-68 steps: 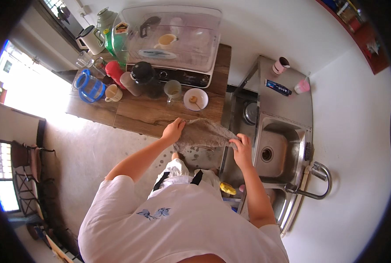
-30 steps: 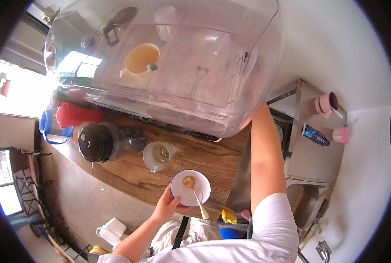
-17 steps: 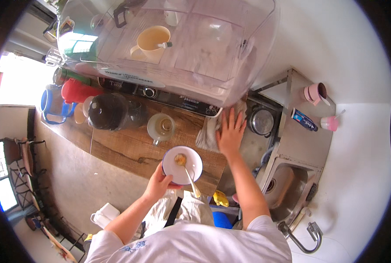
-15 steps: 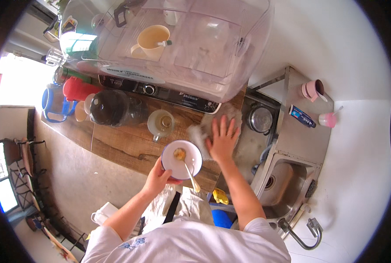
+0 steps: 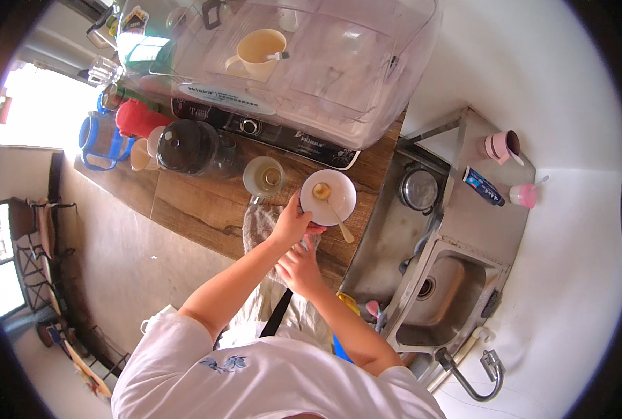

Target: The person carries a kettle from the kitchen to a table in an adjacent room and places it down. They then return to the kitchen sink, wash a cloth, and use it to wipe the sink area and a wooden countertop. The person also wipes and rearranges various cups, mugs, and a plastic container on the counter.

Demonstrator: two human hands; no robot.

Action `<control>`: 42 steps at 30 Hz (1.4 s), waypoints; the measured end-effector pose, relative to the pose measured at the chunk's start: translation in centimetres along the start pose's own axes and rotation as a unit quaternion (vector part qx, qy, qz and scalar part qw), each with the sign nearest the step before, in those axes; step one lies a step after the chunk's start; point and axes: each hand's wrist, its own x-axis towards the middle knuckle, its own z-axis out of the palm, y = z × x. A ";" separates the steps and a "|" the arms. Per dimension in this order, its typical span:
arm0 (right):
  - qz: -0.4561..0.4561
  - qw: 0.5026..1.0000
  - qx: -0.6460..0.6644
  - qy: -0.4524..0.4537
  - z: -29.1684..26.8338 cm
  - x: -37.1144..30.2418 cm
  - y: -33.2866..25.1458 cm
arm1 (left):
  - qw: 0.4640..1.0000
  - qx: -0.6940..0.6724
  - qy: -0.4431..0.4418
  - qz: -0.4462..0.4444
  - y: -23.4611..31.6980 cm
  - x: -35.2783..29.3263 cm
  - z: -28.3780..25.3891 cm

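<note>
My left hand (image 5: 295, 222) grips the left rim of a white bowl (image 5: 340, 199) and holds it above the counter. Inside the bowl lies a spoon (image 5: 339, 221), its handle leaning out over the near rim; a little brownish food shows at the spoon's head. Below it, my right hand (image 5: 301, 268) is on a grey cloth (image 5: 258, 225) at the counter's near edge, fingers bent against it. My left forearm and wrist lie beside the fingers and partly hide the cloth. A clear glass mug (image 5: 256, 183) stands just beyond the cloth.
A black-lidded jar (image 5: 178, 150), a red container (image 5: 142, 119) and a blue-framed jug (image 5: 96, 143) line the wooden counter's left. Behind stands a large clear cover (image 5: 325, 91) with a cream mug (image 5: 261, 50). At right are a lidded pot (image 5: 418, 188), a sink (image 5: 445, 300) and a toothpaste tube (image 5: 482, 185).
My right hand has slid left and nearer with the cloth, baring wood at the counter's right end. My left hand has carried the bowl right and farther away.
</note>
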 end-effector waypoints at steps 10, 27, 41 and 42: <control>0.100 0.952 0.209 0.202 -8.5 0.0 0.0 | 0.999 -0.044 -0.022 -0.012 -1.5 1.7 0.7; 0.385 0.545 0.744 -0.023 -0.1 12.9 -4.5 | 0.714 0.629 0.052 0.302 -7.4 -11.0 -8.3; 0.350 0.743 0.565 0.080 -4.5 10.7 -3.4 | 0.625 0.680 0.151 0.352 1.3 2.0 -10.4; 0.352 0.748 0.557 0.073 -5.4 10.9 -3.8 | 0.639 0.667 0.159 0.349 1.6 2.9 -9.9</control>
